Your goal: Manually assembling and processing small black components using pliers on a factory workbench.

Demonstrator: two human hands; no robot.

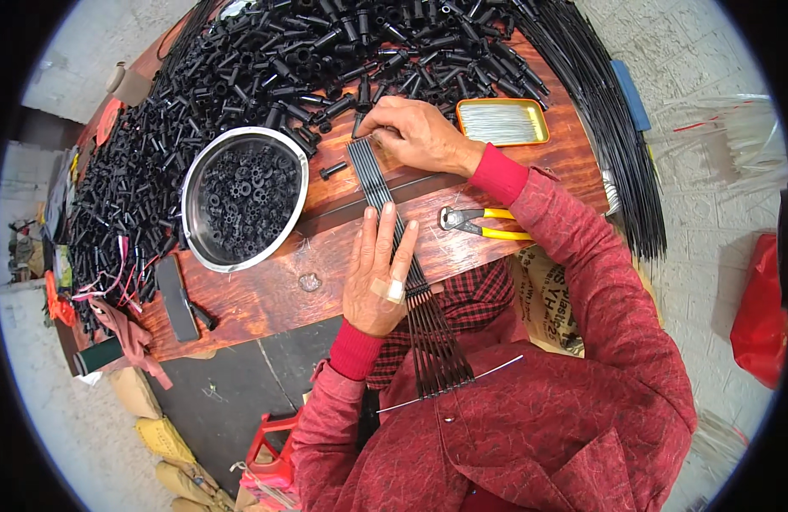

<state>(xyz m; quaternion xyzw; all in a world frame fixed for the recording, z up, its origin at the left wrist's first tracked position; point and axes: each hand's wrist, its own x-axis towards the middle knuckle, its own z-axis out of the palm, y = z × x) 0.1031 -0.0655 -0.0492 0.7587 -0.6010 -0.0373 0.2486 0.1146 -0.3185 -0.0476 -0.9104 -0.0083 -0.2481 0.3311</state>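
Observation:
A flat row of thin black rods (373, 181), like umbrella ribs, runs from the table over its front edge and fans out above my lap. A thin metal wire (499, 367) crosses their near ends. My left hand (377, 273), with a plaster on its back, lies on the rods with fingers stretched out. At their far end, my right hand (415, 134) has its fingers curled in, thumb and index finger close to a black plastic tube piece (363, 92). What those fingertips hold, if anything, is hidden. One loose black piece (333, 170) lies left of the rods.
A metal-rimmed bowl (185, 213) holds small black rings. Piled black tube parts (232, 77) cover the far and left table. Yellow-handled pincers (483, 224) and a tin of thin pins (501, 122) lie to the right. A dark bar (330, 218) crosses under the rods; long black rods (611, 128) hang at right.

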